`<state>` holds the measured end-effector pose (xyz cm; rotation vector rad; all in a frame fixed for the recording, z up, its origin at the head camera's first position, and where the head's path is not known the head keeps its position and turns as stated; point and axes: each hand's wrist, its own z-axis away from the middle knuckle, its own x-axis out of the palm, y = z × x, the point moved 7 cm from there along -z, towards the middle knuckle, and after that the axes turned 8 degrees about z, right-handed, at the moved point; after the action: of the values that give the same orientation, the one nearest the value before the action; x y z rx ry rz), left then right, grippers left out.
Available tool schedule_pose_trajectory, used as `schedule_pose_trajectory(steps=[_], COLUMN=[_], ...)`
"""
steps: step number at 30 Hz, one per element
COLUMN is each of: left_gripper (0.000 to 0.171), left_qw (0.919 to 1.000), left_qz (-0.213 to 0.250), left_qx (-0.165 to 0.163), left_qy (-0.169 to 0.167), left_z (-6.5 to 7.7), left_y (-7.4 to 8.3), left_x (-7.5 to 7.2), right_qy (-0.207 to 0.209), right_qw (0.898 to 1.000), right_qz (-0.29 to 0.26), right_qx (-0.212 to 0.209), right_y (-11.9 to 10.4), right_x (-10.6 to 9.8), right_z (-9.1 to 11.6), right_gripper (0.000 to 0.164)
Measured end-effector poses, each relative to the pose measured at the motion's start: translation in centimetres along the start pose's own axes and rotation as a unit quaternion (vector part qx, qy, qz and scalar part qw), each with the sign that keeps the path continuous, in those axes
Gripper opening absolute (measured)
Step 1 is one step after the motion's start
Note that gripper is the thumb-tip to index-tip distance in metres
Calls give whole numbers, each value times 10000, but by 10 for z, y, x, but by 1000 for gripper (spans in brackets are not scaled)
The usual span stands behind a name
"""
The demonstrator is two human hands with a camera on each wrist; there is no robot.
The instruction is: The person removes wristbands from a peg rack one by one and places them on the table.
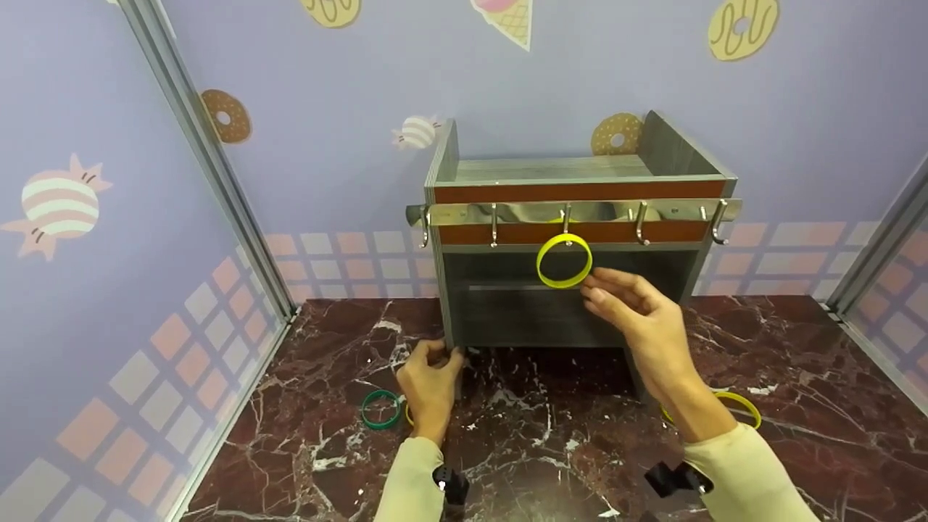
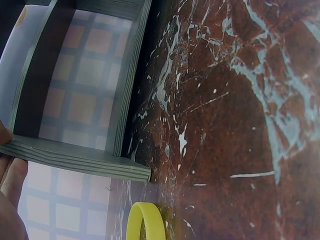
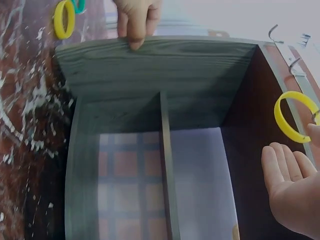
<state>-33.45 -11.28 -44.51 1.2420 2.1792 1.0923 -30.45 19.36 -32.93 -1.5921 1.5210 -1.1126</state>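
My right hand [image 1: 641,319] pinches a yellow ring [image 1: 565,285] by its lower right edge, between thumb and fingertips. The ring's top overlaps the middle hook [image 1: 566,217] of a metal hook strip [image 1: 533,212] on the front of a grey wooden shelf [image 1: 447,304]. In the right wrist view, the same yellow ring [image 3: 284,122] is beside the thumb, the other fingers lying below it. Low at the shelf's left side, my left hand [image 1: 429,384] grips the side panel's edge, with fingers [image 3: 136,27] over it in the right wrist view.
On the marbled tabletop [image 1: 326,377], a green ring [image 1: 380,424] lies left of my left wrist, and a yellow ring [image 2: 147,215] stands close to the shelf's foot. Another yellow ring [image 1: 750,412] is partly hidden behind my right forearm. Patterned walls [image 1: 348,167] enclose the back and sides.
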Motion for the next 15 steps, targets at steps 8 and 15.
schedule_pose_trajectory(steps=[8,15], left_gripper=[16,16], left_qw=[10000,9999], left_qz=[22,34], left_qx=[41,-84], left_qy=[-52,-53], left_z=[1,1], left_y=[3,2], left_x=[-1,0], right_qy=[112,273], right_qw=[9995,9988], right_qz=[-266,-409], right_qx=[88,-22], right_y=[-1,-4], right_x=[17,17], right_z=[-9,-10], right_gripper=[33,19])
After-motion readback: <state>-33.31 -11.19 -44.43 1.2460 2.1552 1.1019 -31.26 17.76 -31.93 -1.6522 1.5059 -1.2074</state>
